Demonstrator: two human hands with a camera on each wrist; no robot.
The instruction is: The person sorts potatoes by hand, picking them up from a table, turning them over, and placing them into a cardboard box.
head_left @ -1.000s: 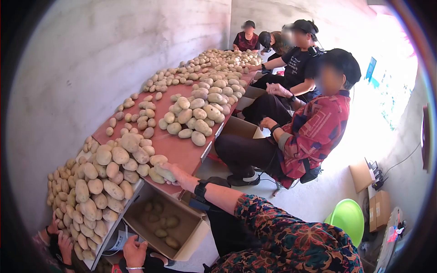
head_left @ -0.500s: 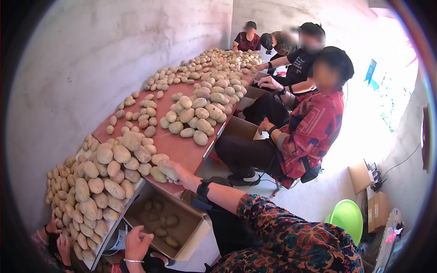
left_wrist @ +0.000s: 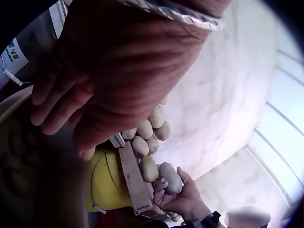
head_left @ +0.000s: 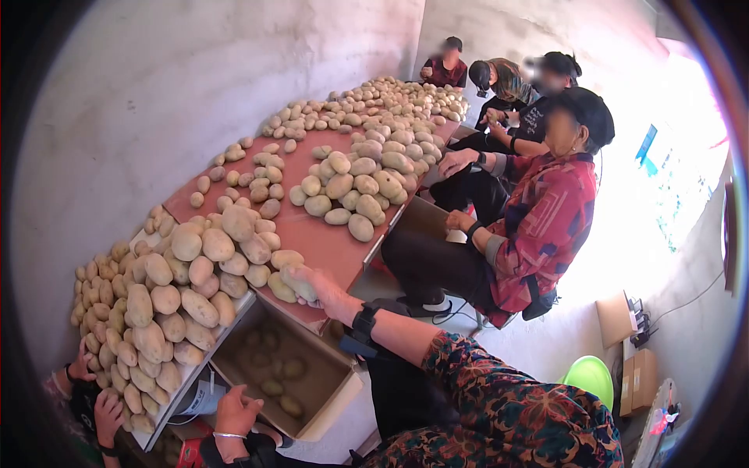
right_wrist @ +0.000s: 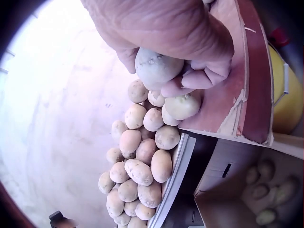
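Observation:
My right hand [head_left: 331, 296] grips a pale oval potato [head_left: 299, 281] at the near edge of the reddish table. In the right wrist view, thumb and fingers curl round that potato [right_wrist: 156, 70], close over a greenish one [right_wrist: 183, 105]. My left hand [head_left: 236, 412], with a silver bangle, hovers beside the open cardboard box [head_left: 343, 399] below the table edge. Its fingers [left_wrist: 61, 102] hang loosely bent and hold nothing. Several potatoes [head_left: 273, 386] lie in the box. A tall heap of potatoes [head_left: 148, 304] rises on the table between my hands and the wall.
Another pile of potatoes [head_left: 363, 183] stands farther along the red tabletop [head_left: 308, 253]. A person in a patterned red shirt [head_left: 546, 226] sits to the right, with others beyond. At lower left are someone else's hands [head_left: 108, 413]. A green tub [head_left: 591, 380] stands on the floor.
The head view has shifted, so the table sits farther right. My right hand keeps its grip on the potato. The neighbour in red has lowered a raised hand.

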